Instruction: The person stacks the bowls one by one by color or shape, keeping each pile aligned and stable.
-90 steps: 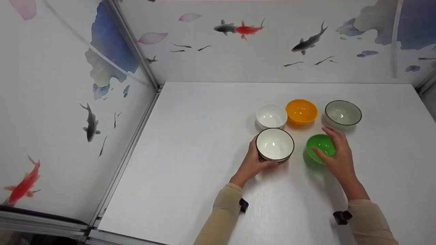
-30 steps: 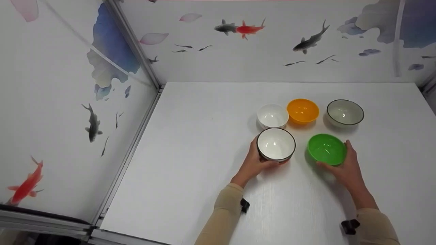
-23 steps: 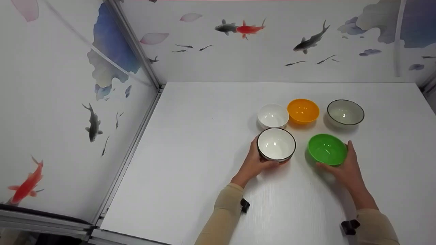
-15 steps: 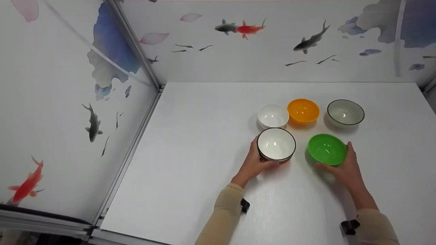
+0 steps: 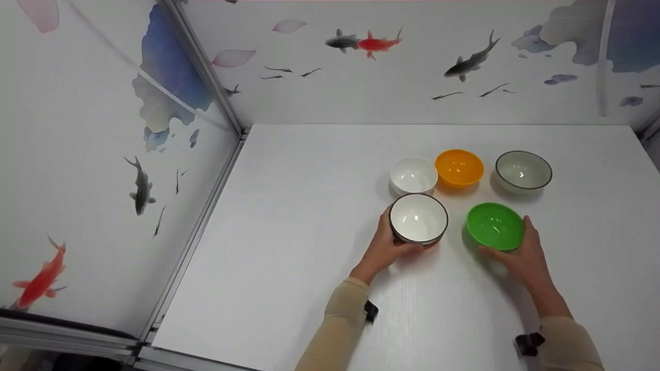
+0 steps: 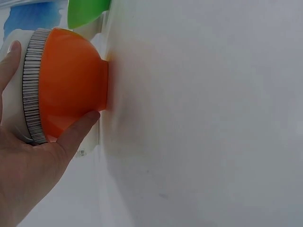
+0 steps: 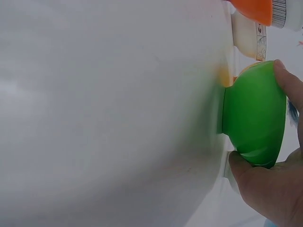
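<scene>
My left hand holds a nested stack: a white bowl with a dark rim on top and an orange bowl at the bottom. A black-striped band shows between them in the left wrist view. To the right, my right hand grips a green bowl from its right side. Its thumb lies low on the near side, close to the bowl's foot. Both the green bowl and the stack are upright at the tabletop; whether they are slightly lifted, I cannot tell.
Behind the stack stands a white bowl, with a yellow-orange bowl right beside it. A grey-green bowl with a dark rim is at the back right. White panels with painted fish border the white table at back and left.
Three seconds ago my right hand was spread over the green bowl; it has since moved to the bowl's right side and grips it. The left hand and stack have stayed put.
</scene>
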`<state>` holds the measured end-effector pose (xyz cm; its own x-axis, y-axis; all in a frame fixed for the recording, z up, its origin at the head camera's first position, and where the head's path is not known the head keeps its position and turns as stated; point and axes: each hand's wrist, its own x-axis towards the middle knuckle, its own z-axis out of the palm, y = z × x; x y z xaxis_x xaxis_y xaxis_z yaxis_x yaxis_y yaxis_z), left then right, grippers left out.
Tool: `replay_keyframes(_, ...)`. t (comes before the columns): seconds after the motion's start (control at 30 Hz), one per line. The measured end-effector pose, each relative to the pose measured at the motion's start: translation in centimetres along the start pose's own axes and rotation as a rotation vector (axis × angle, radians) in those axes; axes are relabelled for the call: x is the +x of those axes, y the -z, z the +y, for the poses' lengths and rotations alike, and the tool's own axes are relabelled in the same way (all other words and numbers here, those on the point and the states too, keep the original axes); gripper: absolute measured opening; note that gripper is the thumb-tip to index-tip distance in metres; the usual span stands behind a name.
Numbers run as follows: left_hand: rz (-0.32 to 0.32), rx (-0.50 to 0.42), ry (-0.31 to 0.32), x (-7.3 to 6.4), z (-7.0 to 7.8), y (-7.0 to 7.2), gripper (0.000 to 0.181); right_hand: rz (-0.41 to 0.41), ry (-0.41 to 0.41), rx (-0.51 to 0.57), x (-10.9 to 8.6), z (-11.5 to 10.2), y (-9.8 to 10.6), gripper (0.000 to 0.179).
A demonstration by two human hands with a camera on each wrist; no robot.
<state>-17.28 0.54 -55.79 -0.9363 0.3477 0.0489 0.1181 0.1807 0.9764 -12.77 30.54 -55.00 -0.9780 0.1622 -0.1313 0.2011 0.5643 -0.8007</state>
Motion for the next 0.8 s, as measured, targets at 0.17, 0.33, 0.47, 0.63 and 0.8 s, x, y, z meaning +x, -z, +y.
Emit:
replay_keyframes(0.17,0.000,0.022,0.001,0.04,-0.03,0.04,0.108,0.016,0.008,-0.010,0.01,0.04,-0.05,0.125)
replay_keyframes(0.33,0.004,0.048,0.003,0.15,-0.17,0.03,0.108,0.034,0.017,-0.012,0.00,-0.01,-0.13,0.123)
replay_keyframes(0.47,0.005,0.041,0.011,0.17,-0.15,0.02,0.108,0.040,0.016,-0.010,-0.01,-0.05,-0.17,0.123)
replay_keyframes(0.63,0.008,0.032,0.027,0.11,-0.07,0.04,0.108,0.046,0.018,-0.006,0.00,-0.06,-0.19,0.123)
replay_keyframes(0.8,0.006,0.020,0.025,0.08,0.04,0.07,0.107,0.050,0.010,0.000,0.09,-0.20,-0.17,0.123)
